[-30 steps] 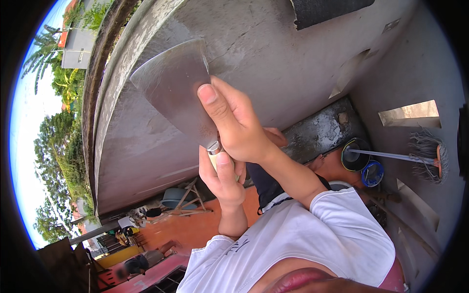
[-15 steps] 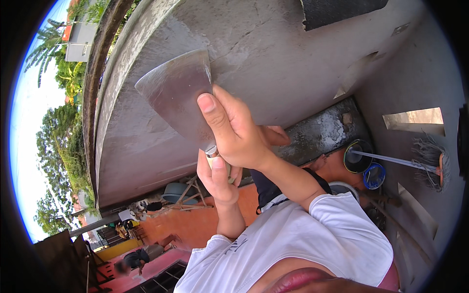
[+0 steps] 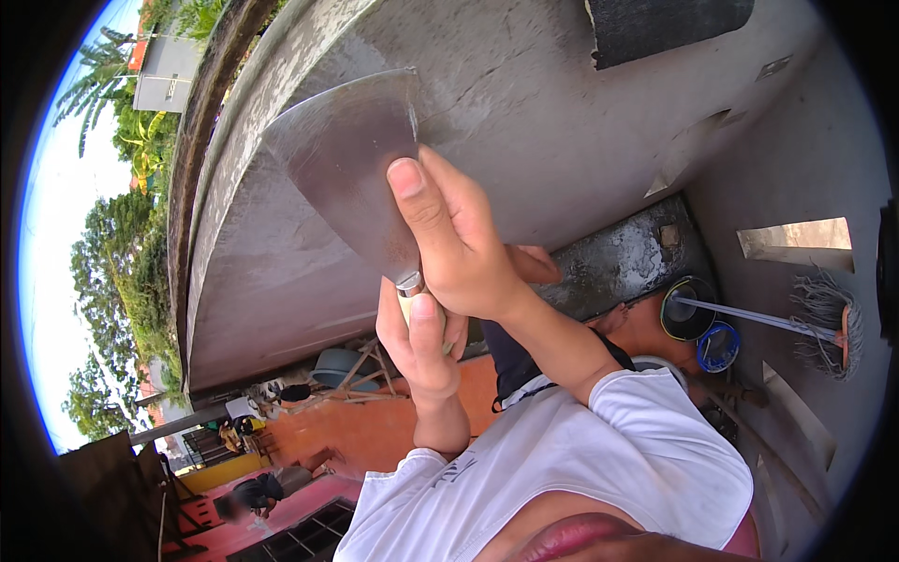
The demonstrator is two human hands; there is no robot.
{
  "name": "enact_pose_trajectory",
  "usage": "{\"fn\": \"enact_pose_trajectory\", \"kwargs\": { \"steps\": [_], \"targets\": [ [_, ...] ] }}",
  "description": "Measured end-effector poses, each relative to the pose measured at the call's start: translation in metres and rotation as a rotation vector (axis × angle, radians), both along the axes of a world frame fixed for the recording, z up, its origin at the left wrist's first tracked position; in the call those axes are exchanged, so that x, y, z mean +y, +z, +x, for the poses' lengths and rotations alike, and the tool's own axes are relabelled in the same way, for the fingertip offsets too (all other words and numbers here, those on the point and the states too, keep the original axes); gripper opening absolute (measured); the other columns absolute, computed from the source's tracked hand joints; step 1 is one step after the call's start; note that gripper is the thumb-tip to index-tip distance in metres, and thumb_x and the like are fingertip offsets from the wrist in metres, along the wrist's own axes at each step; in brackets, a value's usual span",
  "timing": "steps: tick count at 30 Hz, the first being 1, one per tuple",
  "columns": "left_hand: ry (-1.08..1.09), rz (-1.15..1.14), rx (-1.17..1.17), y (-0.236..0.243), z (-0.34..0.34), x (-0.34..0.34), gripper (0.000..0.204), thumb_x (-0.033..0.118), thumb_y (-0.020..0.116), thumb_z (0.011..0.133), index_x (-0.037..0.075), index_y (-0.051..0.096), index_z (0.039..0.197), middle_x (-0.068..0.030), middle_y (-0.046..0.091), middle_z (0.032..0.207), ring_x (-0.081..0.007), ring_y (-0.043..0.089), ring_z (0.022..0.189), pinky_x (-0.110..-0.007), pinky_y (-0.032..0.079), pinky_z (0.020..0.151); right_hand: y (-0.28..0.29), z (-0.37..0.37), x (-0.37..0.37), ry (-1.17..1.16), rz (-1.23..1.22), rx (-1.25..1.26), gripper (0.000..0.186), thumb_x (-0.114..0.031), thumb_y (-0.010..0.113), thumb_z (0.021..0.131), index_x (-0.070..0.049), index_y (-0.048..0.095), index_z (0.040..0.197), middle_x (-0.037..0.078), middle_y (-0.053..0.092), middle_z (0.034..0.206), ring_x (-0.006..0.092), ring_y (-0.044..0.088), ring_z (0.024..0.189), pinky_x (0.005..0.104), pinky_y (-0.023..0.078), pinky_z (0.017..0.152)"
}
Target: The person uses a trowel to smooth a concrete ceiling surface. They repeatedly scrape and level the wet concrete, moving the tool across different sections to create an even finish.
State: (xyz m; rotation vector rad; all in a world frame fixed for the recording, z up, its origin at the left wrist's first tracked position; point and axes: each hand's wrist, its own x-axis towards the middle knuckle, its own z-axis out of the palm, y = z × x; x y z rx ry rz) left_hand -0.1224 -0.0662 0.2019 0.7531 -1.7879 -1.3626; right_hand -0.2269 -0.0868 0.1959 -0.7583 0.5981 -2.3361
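A wide putty knife (image 3: 351,164) with a flared metal blade and a pale handle is held up in front of the grey wall. My left hand (image 3: 421,347) is closed round the handle, just below the metal collar. My right hand (image 3: 459,244) grips the right edge of the blade, its thumb lying along the blade's face and its other fingers mostly hidden behind. The blade's broad edge points up and away, and looks dull and worn. No contact between the blade and the wall can be made out.
A curved grey wall (image 3: 552,122) rises ahead, with a dark panel (image 3: 670,28) on it. At right stand a mop (image 3: 824,328), a black bucket (image 3: 688,309) and a blue-rimmed pail (image 3: 718,347). A person (image 3: 267,489) bends over at lower left, near a grey basin (image 3: 339,368).
The putty knife and both hands have risen slightly in the picture, the blade a little further up and right. My grip looks the same. The distant person has shifted slightly.
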Motion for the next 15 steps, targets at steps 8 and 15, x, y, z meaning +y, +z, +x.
{"fn": "enact_pose_trajectory", "kwargs": {
  "steps": [8,15],
  "targets": [
    [0.031,0.041,-0.036,-0.004,0.005,0.008,0.050,0.044,0.046,0.098,-0.004,0.048,0.113,0.0002,0.044,0.057,-0.0055,0.036,0.039,-0.021,0.026,0.034,-0.005,0.006,0.008,0.020,0.056,0.005,0.044,-0.040,0.044,0.108,-0.006,0.045,0.079,-0.004,0.035,0.063,0.0042,0.031,0.061,0.0261,0.029,0.052],
    [0.014,0.014,-0.006,-0.005,0.001,-0.002,0.049,0.044,0.046,0.099,-0.004,0.048,0.111,-0.0012,0.045,0.057,-0.0056,0.037,0.038,-0.021,0.026,0.033,0.003,-0.001,0.001,-0.050,0.032,0.012,0.044,-0.040,0.044,0.108,-0.006,0.045,0.079,-0.004,0.035,0.064,0.0044,0.031,0.061,0.0259,0.030,0.052]
  ]
}}
